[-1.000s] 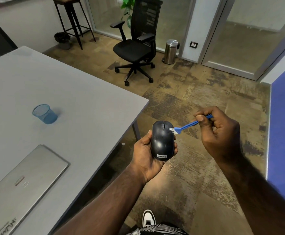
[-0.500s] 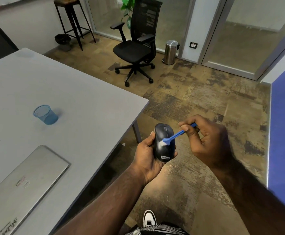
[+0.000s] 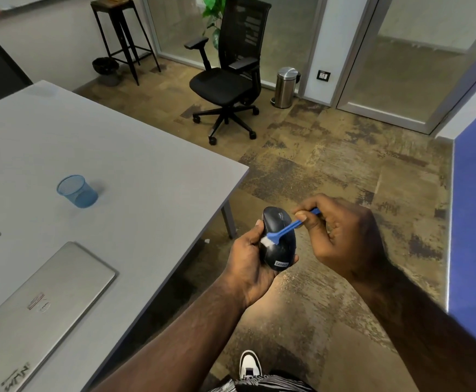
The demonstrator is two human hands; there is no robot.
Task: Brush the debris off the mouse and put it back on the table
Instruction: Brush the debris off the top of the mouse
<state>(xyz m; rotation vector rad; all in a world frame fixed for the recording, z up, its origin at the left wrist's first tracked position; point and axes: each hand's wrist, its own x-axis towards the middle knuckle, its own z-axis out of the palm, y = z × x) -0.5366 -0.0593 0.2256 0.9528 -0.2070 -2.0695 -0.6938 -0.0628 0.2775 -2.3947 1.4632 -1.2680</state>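
Off the table's (image 3: 146, 154) edge, at its 4 o'clock, the left hand (image 3: 248, 267) grasps the black mouse (image 3: 280, 247) above the floor. The right hand (image 3: 341, 236) pinches a blue brush (image 3: 286, 229), its white bristles touching the mouse's left side at 9 o'clock.

Closed laptop (image 3: 41, 301) near blue mesh cup (image 3: 77, 191).

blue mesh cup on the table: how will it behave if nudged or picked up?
The blue mesh cup looks thin-walled and empty, so probably light and easy to slide on the smooth table. It seems to flare from base to rim, so a push near the rim may tip it. Once on its side it would likely roll in an arc.
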